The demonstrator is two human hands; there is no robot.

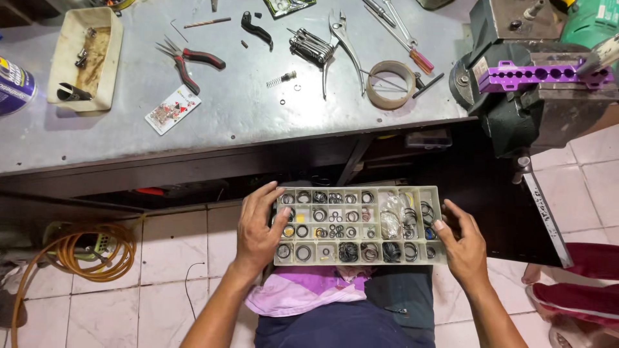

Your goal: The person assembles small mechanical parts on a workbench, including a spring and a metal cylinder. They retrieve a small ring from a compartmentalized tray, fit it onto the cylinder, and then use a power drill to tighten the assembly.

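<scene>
left hand (258, 231) fingers curled over the left end of the compartment tray (359, 256), thumb hooked inside a left cell. right hand (463, 243) fingers pressed together along the right end, thumb on the rim. both clamp the tray; no o-ring pinched. tray sits level over the lap on a purple cloth (303, 290), below the front edge of the metal bench (129, 138).

to hold it well, i'd say: keep it flat, grip even both ends, no tilt or rings jump cells.

counts: one tray, roughly four rows of cells, exact cell count unclear; black o-rings (349, 252) too many and too small to count. on the bench: one red-handled pliers (187, 63), one tape roll (391, 84), one playing card (172, 109), one cream tub (86, 57), one purple block (541, 74) in the vise.
</scene>
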